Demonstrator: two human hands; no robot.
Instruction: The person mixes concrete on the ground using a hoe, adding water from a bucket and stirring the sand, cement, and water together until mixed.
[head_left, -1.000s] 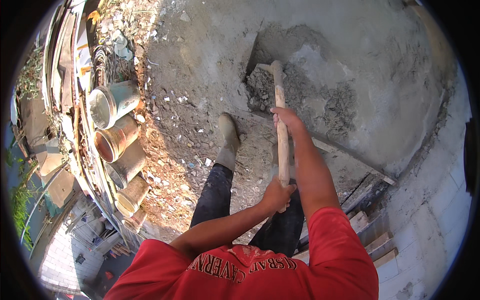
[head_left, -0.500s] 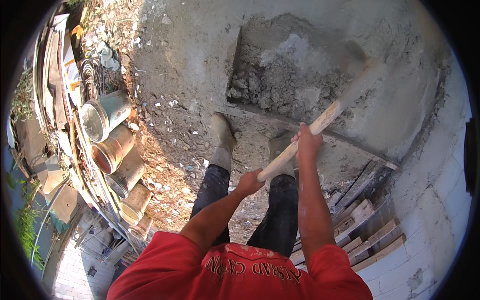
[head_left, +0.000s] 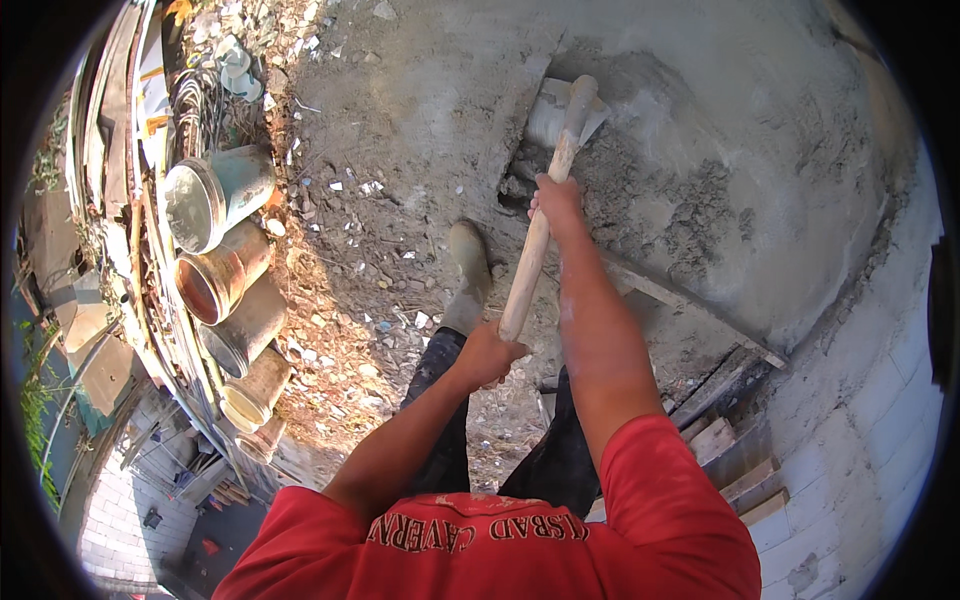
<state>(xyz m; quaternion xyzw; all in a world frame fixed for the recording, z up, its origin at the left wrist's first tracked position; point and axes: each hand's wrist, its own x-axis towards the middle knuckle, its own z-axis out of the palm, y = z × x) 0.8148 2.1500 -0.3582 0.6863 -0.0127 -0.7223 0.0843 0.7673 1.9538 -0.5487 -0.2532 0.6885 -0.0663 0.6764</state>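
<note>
Both hands grip the pale wooden handle of a hoe. My left hand wraps round its near end, above my thighs. Farther up, my right hand is closed round the shaft below the head. The hoe's grey metal blade rests at or in the left part of the wet grey mortar; its lower edge is hidden. A wooden board borders the near side of the mortar.
My boot stands on rubble-strewn ground. Several dirty buckets lie on their sides at left, beside stacked planks. A pale block wall runs along the right, with timber pieces at its foot.
The hoe's head has swung left, from a blur over the right side to the mortar's left part. My right hand went forward and left with the shaft; my left hand shifted slightly left.
</note>
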